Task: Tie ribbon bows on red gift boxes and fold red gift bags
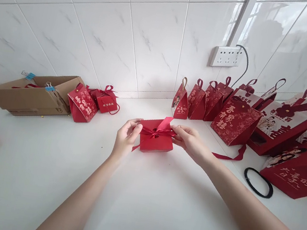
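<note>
A small red gift box (155, 145) is near the middle of the white table, with a red ribbon (155, 131) tied across its top and one ribbon end sticking up. My left hand (127, 134) is closed on the box's left side, thumb toward me, near a ribbon end that hangs down there. At the right side my right hand (189, 138) pinches at the box's upper corner, by the ribbon. Whether those fingers hold the ribbon, the box edge or both is hard to make out.
A cardboard box (35, 101) with blue binder clips stands at the left, beside red gift boxes (83, 105). Several red and white gift boxes (236, 121) line the right. A black ring (258, 183) lies before them. A power strip (226, 57) is on the tiled wall.
</note>
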Demonstrator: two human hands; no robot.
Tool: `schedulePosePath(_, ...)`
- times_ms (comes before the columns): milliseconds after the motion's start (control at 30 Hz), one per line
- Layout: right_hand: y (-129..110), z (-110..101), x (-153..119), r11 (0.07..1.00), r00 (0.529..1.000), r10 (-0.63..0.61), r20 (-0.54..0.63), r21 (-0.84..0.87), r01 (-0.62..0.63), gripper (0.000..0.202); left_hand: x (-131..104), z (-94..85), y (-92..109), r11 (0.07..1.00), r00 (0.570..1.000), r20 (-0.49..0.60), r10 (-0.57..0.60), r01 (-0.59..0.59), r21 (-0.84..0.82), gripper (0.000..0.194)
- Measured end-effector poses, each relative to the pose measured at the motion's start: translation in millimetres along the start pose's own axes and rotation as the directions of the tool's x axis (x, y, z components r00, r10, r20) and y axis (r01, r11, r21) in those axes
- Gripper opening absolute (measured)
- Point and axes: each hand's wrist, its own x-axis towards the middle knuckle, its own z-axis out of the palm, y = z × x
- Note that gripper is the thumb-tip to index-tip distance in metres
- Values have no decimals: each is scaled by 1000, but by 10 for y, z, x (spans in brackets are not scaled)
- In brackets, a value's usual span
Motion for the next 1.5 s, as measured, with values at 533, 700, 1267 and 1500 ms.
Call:
schedulePosePath(533, 35, 2, 29, 998, 983, -57, -176, -34, 52, 26, -26, -20, 44, 995, 980, 176, 93, -96, 7, 35)
schedulePosePath(700, 64, 48, 29, 965, 949, -229, -217, -181, 192, 31, -60, 17, 48, 991, 952, 304, 21, 21, -134, 34)
schedulePosePath(1267, 5, -11, 64, 885, 910, -362, -203, -383, 267, 10, -232, 87, -17, 980, 916, 349, 197, -195, -40, 68)
schedulePosePath(1500, 21, -41, 66, 951, 934, -262, -245, -230, 206, 18, -180, 73, 13, 939, 916, 315, 250, -308, 150, 14)
